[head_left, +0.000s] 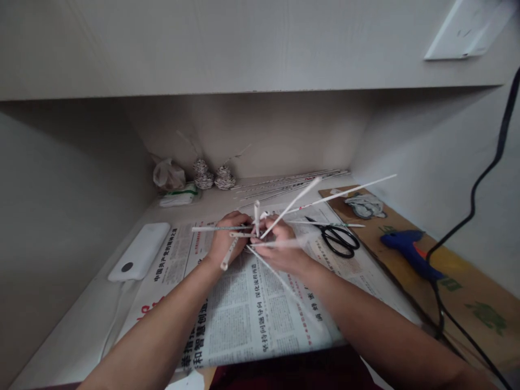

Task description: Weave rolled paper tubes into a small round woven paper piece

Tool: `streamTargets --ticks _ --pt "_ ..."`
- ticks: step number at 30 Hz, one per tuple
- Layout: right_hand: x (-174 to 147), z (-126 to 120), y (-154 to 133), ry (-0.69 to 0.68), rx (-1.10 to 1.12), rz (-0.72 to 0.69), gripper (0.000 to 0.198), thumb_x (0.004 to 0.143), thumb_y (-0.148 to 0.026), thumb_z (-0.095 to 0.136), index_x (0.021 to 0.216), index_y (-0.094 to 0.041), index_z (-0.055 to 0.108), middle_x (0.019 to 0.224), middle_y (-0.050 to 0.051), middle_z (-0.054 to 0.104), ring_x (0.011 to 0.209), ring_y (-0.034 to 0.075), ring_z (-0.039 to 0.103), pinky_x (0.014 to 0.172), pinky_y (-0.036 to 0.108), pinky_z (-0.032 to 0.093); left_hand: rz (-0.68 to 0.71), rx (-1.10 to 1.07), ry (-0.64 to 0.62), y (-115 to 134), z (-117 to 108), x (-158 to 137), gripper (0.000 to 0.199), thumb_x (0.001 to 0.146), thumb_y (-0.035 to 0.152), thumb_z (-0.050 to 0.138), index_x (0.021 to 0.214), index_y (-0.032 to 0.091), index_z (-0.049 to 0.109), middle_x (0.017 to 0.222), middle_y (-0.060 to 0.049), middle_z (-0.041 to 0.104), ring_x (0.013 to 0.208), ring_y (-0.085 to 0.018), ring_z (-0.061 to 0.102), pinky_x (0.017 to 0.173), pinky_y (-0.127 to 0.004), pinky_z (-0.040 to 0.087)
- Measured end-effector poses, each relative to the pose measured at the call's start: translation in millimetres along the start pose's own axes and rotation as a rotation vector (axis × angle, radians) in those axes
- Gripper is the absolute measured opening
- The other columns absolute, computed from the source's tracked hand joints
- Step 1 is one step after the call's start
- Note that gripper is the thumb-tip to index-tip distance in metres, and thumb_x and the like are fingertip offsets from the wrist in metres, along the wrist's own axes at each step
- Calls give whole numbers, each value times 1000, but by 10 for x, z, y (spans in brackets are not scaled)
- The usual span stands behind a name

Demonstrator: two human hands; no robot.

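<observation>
Both hands meet over the newspaper [235, 319] around a small weaving of rolled paper sticks [292, 206]. Several sticks fan out from its middle in different directions. My left hand [227, 235] is closed on the left side of the weaving, its fingertips partly hidden. My right hand [284, 244] closes on the right side, slightly blurred, with sticks passing over and beside it. The woven centre between the hands is mostly covered by fingers. Just right of my right hand lies a pair of black-handled scissors [339, 241].
Two woven gourd shapes [203, 176] and a plastic bag [168, 174] stand at the back left. Loose paper sticks [280, 187] lie along the back. A white power bank [140, 252] is at left. At right, cardboard [410, 271] bears a blue glue gun [414, 252] with a black cable.
</observation>
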State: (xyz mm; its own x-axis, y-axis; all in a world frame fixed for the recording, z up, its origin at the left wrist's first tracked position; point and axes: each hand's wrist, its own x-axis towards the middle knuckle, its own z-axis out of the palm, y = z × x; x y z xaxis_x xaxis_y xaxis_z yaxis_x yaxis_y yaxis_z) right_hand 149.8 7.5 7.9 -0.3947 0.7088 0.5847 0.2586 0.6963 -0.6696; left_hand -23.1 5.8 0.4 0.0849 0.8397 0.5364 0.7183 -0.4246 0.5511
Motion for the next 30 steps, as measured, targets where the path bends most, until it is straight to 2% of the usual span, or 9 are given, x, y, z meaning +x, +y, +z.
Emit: streamTargets --ticks 4,7,9,12,15,18,21,23,30 --pt "6 -92 -53 -151 89 -116 35 66 -2 55 95 -21 64 92 3 67 88 18 62 85 31 49 -4 3 8 17 -12 6 12 80 19 65 69 17 68 74 -4 65 71 -17 61 65 -25 45" --pt "42 -158 -28 -152 75 -164 44 66 2 49 98 -21 67 96 4 70 93 19 65 88 32 50 -59 72 -18 39 -11 21 15 81 18 63 67 18 67 73 -4 68 69 -17 62 63 -25 44" --pt "63 -170 16 -118 88 -107 39 72 1 48 97 -21 68 93 3 72 88 17 68 83 30 52 -110 130 -54 65 -15 27 17 82 19 62 66 18 67 72 -5 69 66 -17 63 60 -25 42" --pt "76 -143 92 -30 69 83 25 84 -8 52 97 -21 68 86 1 72 75 15 68 72 26 54 -161 143 -78 112 -23 23 17 83 21 60 69 19 69 76 -5 73 69 -18 66 61 -25 43" --pt "84 -128 142 -12 -123 94 22 83 -12 59 101 -20 69 99 5 73 89 18 69 81 29 54 -204 137 -72 135 -24 12 19 84 23 59 70 19 71 77 -5 75 71 -19 68 62 -26 45" --pt "96 -157 142 -101 -352 58 28 85 -10 58 110 -16 68 112 11 70 105 22 65 92 32 50 -170 142 -82 108 -17 10 17 84 18 57 76 21 73 79 -6 75 74 -21 69 66 -28 47" --pt "102 -194 104 -214 -524 119 24 91 -13 52 107 -17 70 108 10 71 100 21 65 90 31 49 -25 143 -107 43 4 17 19 82 11 57 79 22 72 83 -7 75 81 -22 68 74 -32 49" --pt "101 -206 74 -233 -633 132 23 92 -14 50 103 -17 70 103 10 71 97 23 63 88 32 47 41 149 -94 1 23 20 20 80 8 56 77 22 70 83 -8 74 82 -23 67 77 -34 50" --pt "102 -214 -17 -206 -784 72 19 88 -11 51 91 -18 68 88 12 69 95 29 52 83 39 40 -36 113 -60 13 32 1 22 81 8 52 77 20 71 81 -7 74 78 -21 68 70 -31 50"
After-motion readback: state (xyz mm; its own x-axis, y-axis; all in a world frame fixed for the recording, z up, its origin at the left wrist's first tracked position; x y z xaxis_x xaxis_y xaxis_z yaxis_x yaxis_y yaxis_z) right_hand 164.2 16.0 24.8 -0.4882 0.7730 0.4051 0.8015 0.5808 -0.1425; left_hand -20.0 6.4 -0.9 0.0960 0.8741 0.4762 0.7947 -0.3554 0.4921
